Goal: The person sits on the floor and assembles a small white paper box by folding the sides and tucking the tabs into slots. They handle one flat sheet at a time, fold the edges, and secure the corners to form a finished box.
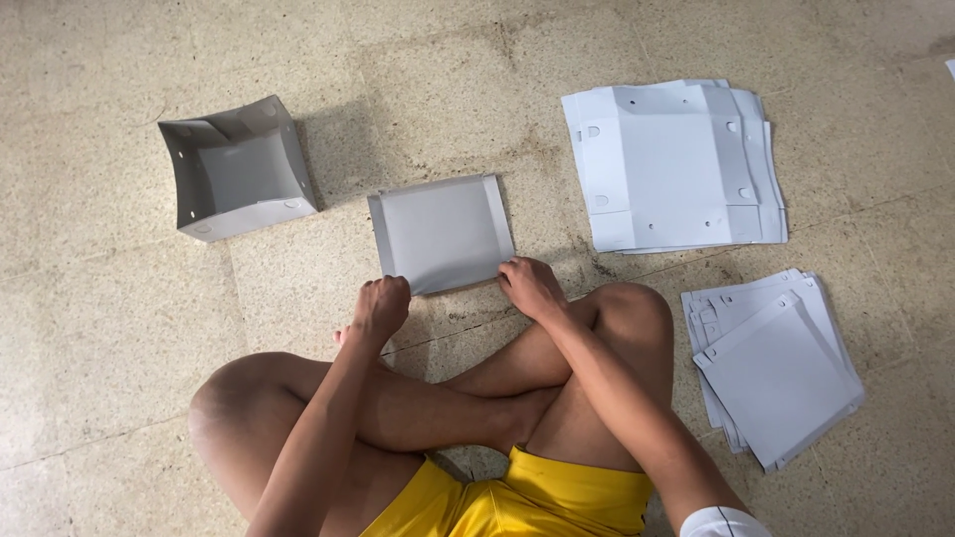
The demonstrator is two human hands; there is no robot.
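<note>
You are pressing both hands — left hand (381, 306), right hand (530, 286) — closed on near edge of grey sheet (443, 232), pinning it flat on floor (119, 328) for creasing; folded box (239, 167) sitting aside.

Sharp, evenly lit view; soft shadows rightward.

One folded grey box (239, 169), one half-folded sheet (441, 232), two stacks of flat sheets (672, 167) (776, 366)

A folded grey box (239, 169) is sitting open on the floor (99, 318) at the left. Two stacks are lying at the right: flat blanks (676, 164) and, nearer, square sheets (776, 368).
</note>
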